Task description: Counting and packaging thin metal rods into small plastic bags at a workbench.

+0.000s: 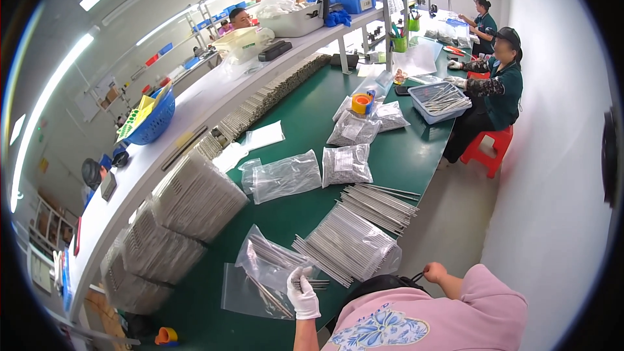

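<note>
Workroom with white walls; long green table ran beneath a raised white shelf. Near edge of table: clear plastic bag with thin metal rods in and beside it. Gloved left hand closed on the rods, close to the bag's lower side. Bare right hand curled beyond the table edge, beside a black cord; could not tell whether it gripped. Bagged rod bundle just right of the left hand. Filled pouch lay farther up the table.
</note>
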The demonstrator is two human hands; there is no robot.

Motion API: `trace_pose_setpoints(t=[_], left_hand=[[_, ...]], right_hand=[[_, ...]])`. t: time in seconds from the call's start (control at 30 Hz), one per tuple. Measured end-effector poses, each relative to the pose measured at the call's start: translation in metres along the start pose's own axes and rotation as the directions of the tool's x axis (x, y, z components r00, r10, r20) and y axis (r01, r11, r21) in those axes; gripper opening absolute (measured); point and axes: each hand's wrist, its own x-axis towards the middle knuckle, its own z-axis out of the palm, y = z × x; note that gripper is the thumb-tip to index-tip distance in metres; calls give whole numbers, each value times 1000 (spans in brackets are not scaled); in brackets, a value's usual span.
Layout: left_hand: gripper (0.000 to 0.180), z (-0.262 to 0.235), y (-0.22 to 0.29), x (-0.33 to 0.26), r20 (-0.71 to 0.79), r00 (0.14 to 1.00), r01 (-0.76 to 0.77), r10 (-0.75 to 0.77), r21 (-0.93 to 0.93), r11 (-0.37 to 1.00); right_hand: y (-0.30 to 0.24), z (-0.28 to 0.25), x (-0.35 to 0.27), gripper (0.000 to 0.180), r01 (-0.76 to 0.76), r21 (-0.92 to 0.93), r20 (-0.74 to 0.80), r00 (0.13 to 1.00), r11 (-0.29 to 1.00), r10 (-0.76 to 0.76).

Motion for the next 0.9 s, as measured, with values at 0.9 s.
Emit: trace_pose_setpoints(t=[0.9], left_hand=[[22, -2, 7, -1, -87, 992, -54, 96, 396, 917]], right_hand=[[8, 20, -16, 22, -53, 41, 48, 998, 998, 51]])
